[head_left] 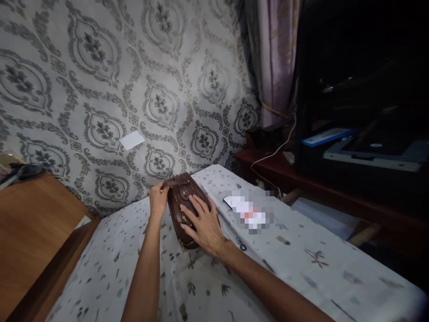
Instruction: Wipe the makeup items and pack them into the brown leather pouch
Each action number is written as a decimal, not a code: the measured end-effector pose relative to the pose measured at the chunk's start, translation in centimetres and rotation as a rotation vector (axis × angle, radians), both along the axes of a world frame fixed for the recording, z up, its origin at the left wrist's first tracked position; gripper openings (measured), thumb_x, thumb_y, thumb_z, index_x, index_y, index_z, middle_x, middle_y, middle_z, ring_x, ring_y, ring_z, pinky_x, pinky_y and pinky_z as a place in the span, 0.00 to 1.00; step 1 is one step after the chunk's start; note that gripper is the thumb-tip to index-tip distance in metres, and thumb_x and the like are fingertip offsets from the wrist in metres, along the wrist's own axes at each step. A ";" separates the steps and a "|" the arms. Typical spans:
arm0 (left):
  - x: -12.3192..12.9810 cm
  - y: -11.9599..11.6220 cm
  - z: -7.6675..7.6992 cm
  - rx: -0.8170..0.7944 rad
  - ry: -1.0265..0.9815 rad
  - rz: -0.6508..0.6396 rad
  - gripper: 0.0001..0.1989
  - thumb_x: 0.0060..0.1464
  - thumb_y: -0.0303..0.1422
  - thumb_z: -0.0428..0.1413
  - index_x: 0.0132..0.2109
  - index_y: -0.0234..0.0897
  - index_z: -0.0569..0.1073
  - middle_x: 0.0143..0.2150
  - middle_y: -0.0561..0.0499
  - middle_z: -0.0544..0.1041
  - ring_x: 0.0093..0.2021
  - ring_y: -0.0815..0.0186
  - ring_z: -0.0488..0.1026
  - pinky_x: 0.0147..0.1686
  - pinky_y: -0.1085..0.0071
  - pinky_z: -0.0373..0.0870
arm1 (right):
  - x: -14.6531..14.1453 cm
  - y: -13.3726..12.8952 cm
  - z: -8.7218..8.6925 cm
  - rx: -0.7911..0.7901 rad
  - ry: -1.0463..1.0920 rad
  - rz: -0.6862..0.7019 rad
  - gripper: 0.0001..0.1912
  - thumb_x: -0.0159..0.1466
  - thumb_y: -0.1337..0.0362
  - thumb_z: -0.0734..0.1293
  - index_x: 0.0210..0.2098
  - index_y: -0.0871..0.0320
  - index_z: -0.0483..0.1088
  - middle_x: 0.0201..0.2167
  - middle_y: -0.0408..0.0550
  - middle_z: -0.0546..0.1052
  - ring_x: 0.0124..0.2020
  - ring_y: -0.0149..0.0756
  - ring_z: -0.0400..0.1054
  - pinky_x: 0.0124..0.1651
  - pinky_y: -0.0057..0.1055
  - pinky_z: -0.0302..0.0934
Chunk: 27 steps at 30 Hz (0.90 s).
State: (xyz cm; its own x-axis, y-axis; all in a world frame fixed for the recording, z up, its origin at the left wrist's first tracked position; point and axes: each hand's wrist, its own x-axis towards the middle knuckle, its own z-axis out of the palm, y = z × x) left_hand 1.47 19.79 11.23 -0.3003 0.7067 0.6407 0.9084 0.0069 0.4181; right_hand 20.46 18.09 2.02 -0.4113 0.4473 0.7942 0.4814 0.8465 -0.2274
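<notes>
A brown leather handbag [194,208] with gold-coloured zips and a small gold emblem lies on a white cloth with a printed leaf pattern. At its far left corner, my left hand [158,199] is closed, pinching a brown strap [176,182] that runs across the far end of the bag. My right hand [204,226] rests on the bag's near right part with its fingers spread. Right of the bag, on the same cloth, lies a phone [228,202], mostly covered by a pixelated patch.
A patterned wall with a white switch plate [132,140] rises behind. To the left stands a wooden cabinet [40,223]. On the right are a dark red shelf [268,167], a white cable [273,154] and a blue-edged box [326,136].
</notes>
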 end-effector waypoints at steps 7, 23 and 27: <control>-0.3 0.9 -0.3 0.025 0.042 0.042 0.11 0.55 0.30 0.49 0.28 0.39 0.73 0.31 0.45 0.78 0.36 0.55 0.74 0.41 0.63 0.68 | 0.0 0.0 0.0 -0.015 0.016 0.017 0.24 0.68 0.51 0.63 0.61 0.51 0.67 0.64 0.58 0.66 0.67 0.49 0.54 0.67 0.59 0.41; 0.1 0.3 -0.3 -0.034 0.145 0.014 0.12 0.57 0.30 0.46 0.28 0.39 0.70 0.33 0.45 0.76 0.41 0.55 0.74 0.47 0.60 0.68 | -0.2 0.3 -0.2 0.008 0.025 0.008 0.25 0.67 0.50 0.64 0.61 0.51 0.66 0.64 0.58 0.66 0.66 0.50 0.55 0.66 0.58 0.41; 0.4 0.0 -0.1 -0.050 0.171 0.015 0.13 0.59 0.30 0.45 0.30 0.39 0.71 0.32 0.45 0.76 0.40 0.55 0.74 0.46 0.60 0.68 | -0.1 0.1 -0.2 0.011 0.039 0.014 0.25 0.67 0.50 0.64 0.61 0.51 0.66 0.64 0.59 0.65 0.66 0.50 0.55 0.66 0.59 0.42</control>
State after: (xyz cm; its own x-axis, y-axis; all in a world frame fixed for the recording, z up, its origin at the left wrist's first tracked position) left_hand 1.88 19.81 11.09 -0.2007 0.7350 0.6476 0.9657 0.0374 0.2568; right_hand 20.37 18.22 1.85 -0.3865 0.4329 0.8144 0.4603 0.8557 -0.2364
